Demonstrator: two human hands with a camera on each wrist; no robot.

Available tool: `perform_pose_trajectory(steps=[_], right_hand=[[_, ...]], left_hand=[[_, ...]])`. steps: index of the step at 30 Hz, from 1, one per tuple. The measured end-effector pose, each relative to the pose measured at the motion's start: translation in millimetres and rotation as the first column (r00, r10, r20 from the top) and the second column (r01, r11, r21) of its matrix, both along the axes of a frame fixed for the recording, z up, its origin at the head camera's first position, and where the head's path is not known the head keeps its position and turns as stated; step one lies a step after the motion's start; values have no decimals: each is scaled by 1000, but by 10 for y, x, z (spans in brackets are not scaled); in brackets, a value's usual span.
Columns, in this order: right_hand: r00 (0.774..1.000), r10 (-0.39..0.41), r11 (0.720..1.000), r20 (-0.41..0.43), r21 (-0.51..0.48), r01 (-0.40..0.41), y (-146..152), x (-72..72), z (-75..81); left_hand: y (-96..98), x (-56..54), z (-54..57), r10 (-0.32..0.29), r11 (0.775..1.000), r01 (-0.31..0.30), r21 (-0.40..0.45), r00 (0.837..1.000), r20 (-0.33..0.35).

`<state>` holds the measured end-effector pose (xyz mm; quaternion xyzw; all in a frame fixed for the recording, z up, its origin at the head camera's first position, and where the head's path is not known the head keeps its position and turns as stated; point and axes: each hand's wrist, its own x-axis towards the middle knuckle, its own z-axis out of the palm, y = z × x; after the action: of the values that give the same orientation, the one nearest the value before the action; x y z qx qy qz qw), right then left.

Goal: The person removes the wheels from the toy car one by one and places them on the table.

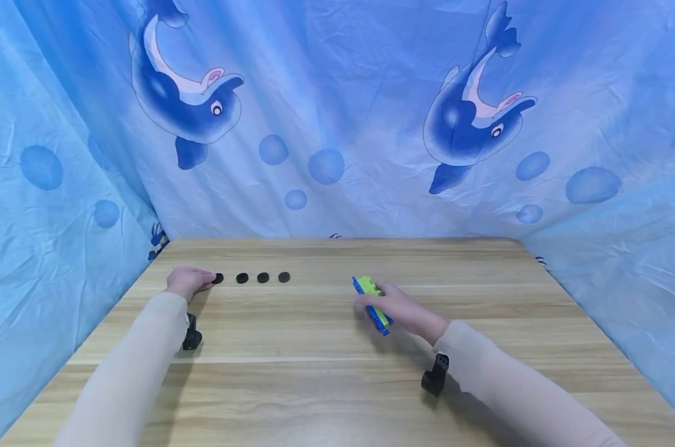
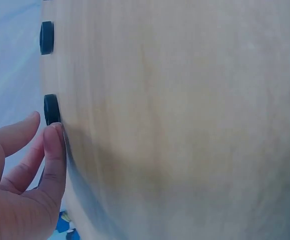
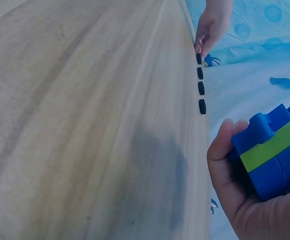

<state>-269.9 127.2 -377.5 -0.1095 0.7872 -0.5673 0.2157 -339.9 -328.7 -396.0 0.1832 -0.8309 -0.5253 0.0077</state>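
In the head view, my left hand (image 1: 188, 280) reaches to the far left of the table, with its fingertips right at the leftmost black disc (image 1: 218, 278). The left wrist view shows one fingertip against the lower end of that disc (image 2: 51, 109) and another finger (image 2: 22, 134) held slightly away from it. My right hand (image 1: 396, 305) grips a stack of blue and lime-green building blocks (image 1: 378, 313) above the middle of the table. Seen from the right wrist, the fingers curl round the block stack (image 3: 270, 150), hiding part of it.
Three more black discs, the nearest of them a disc (image 1: 242, 278), continue the row to the right along the far side of the wooden table (image 1: 293, 372). Behind and beside the table hangs a blue dolphin-print curtain (image 1: 337, 112). Each wrist carries a small black camera.
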Motion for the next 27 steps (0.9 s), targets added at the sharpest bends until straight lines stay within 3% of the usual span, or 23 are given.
perform_pose_trajectory(steps=[4, 9, 11, 14, 21, 27], right_hand=[[1000, 11, 1000, -2, -2, -11, 8, -24, 19], [1000, 13, 1000, -4, -9, -13, 3, -44, 54], [1000, 5, 1000, -1, -6, -5, 1, -48, 78], [1000, 12, 1000, -10, 2, -12, -2, -60, 125], [997, 55, 997, -53, 51, -52, 18, -121, 268], [994, 84, 993, -72, 85, -78, 16, -149, 393]], left_hand=[[23, 55, 81, -33, 998, 34, -44, 999, 22], [48, 143, 208, -67, 974, 72, -213, 997, 32], [72, 162, 251, -89, 965, 92, -244, 996, 24], [135, 161, 313, -126, 965, 126, -229, 992, 16], [393, 158, 508, -222, 940, 225, -257, 974, 40], [580, 150, 651, -332, 912, 339, -231, 941, 67]])
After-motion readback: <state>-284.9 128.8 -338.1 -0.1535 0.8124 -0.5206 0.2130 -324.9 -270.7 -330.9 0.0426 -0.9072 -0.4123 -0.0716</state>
